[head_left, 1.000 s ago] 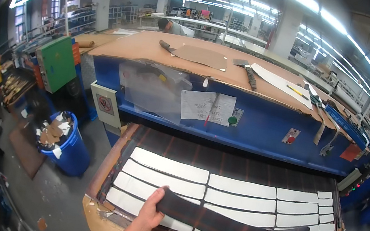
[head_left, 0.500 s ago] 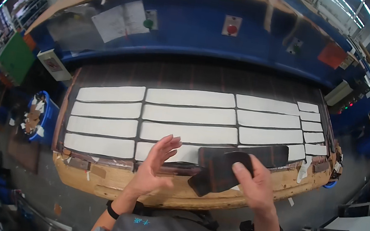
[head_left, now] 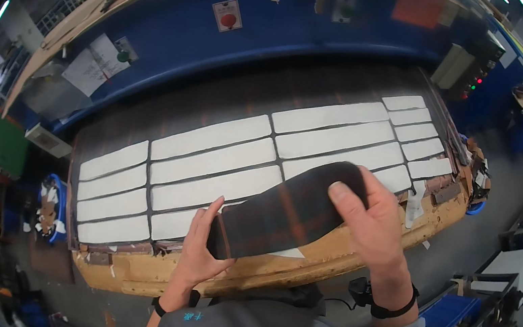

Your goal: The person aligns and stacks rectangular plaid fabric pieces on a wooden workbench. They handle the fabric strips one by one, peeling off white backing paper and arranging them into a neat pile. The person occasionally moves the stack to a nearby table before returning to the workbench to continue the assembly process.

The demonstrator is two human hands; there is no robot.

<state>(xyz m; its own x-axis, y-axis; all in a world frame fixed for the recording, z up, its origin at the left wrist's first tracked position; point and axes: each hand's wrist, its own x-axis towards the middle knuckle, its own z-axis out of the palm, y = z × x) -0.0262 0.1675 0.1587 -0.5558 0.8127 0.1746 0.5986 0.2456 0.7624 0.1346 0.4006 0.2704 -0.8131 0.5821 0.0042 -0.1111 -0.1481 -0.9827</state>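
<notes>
A strip of dark plaid fabric (head_left: 280, 218) with orange-brown lines is in my right hand (head_left: 376, 219), thumb on top and fingers underneath at its right end. The strip slants down to the left. My left hand (head_left: 196, 252) stands at the other end, fingers stretched up and thumb apart, cupped about the edge; whether it touches the fabric I cannot tell. Below and beyond lie rows of white rectangular pieces (head_left: 217, 160) on a wide dark plaid cloth (head_left: 217, 98). The strip covers part of the nearest row.
The worktable has a worn wooden front edge (head_left: 141, 278). Behind it stands a blue machine beam (head_left: 284, 20) with a red button (head_left: 229, 20). A blue bin (head_left: 61, 207) of scraps is at the left. Scraps also hang at the table's right corner (head_left: 476, 170).
The view has turned, tilting the table. My right hand has lifted the dark strip off the white pieces, and its left end now reaches my left hand.
</notes>
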